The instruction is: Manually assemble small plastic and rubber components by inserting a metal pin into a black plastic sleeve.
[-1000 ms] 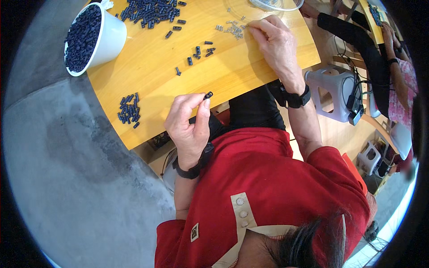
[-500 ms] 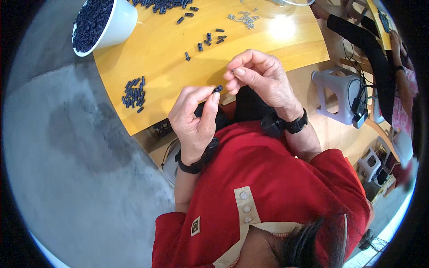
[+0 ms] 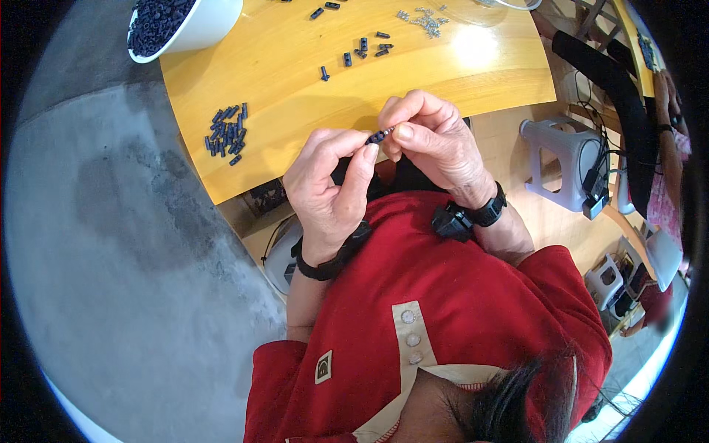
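Observation:
Between thumb and forefinger, my left hand (image 3: 329,177) pinches a small black tubular part (image 3: 378,137). My right hand (image 3: 442,144) pinches a tiny silvery metal piece (image 3: 391,131) at the part's right end; its exact kind is too small to make out. Both hands meet just above the table's near edge. Beyond them, several loose black parts (image 3: 363,45) lie on the wooden table (image 3: 295,74), one of them a thin pin-like piece (image 3: 324,74) nearest to my hands. Several small silvery metal pieces (image 3: 428,25) are scattered farther back.
At the table's left edge lies a pile of black parts (image 3: 229,133). A white tub (image 3: 214,23) full of black pieces stands at the far left, a clear container (image 3: 509,4) at the far right. Beside the table are a pale plastic stool (image 3: 546,166) and another person's arm (image 3: 661,133).
My right hand has brought the metal piece down to the black part's end, and my left hand has shifted slightly right. The whole view has moved a little.

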Motion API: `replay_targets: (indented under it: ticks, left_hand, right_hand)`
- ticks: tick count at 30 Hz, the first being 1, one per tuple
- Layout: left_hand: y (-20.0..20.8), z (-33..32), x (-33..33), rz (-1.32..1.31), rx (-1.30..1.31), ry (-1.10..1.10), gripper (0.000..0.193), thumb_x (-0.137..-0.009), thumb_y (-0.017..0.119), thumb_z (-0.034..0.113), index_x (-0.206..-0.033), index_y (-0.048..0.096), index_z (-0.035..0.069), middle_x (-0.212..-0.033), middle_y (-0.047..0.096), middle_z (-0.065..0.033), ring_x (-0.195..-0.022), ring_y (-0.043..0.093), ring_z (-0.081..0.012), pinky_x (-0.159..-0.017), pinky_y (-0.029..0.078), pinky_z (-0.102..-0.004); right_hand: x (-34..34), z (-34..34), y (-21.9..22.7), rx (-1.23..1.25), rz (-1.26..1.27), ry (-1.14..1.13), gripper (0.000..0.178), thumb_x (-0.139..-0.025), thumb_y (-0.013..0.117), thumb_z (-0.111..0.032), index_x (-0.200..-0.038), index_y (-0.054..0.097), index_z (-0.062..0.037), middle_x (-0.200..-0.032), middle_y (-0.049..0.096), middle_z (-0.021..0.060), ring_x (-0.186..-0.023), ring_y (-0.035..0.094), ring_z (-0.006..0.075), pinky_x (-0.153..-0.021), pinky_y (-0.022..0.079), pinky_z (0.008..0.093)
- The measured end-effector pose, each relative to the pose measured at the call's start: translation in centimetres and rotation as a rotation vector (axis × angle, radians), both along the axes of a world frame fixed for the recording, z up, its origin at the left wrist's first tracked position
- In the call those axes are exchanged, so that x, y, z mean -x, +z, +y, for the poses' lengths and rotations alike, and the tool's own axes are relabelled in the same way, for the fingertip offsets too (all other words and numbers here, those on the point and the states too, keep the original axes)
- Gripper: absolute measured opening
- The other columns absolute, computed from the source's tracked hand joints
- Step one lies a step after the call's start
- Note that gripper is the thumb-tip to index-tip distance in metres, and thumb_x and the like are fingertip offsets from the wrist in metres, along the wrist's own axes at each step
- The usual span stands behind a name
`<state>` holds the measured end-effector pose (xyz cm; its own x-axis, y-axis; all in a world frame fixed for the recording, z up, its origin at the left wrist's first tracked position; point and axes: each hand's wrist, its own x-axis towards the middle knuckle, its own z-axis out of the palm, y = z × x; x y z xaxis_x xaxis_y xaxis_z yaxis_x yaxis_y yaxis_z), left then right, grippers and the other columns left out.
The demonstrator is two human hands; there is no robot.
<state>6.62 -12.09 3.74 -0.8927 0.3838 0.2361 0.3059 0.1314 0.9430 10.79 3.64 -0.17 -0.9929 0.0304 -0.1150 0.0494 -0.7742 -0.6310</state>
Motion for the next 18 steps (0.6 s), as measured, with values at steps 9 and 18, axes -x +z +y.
replay_targets:
  ticks: [9,18]
  left_hand:
    - [0.1,0.0,0.1,0.072,0.052,0.000,0.012,-0.082,0.068,-0.005,-0.094,0.067,-0.002,-0.085,0.064,-0.0079,-0.076,0.059,-0.0146,-0.068,0.044,-0.0242]
    - [0.3,0.0,0.2,0.220,0.152,-0.009,0.011,-0.082,0.067,-0.006,-0.092,0.067,-0.002,-0.086,0.066,-0.0101,-0.075,0.061,-0.0183,-0.069,0.048,-0.0267]
  right_hand:
    - [-0.1,0.4,0.3,-0.214,0.007,0.001,0.010,-0.091,0.069,-0.013,-0.097,0.066,-0.0059,-0.077,0.060,-0.0019,-0.065,0.053,0.0032,-0.054,0.042,0.0182]
    - [0.0,1.0,0.5,-0.448,0.115,-0.007,0.007,-0.089,0.069,-0.009,-0.092,0.064,-0.0047,-0.077,0.059,-0.0007,-0.063,0.052,0.0042,-0.056,0.043,0.0192]
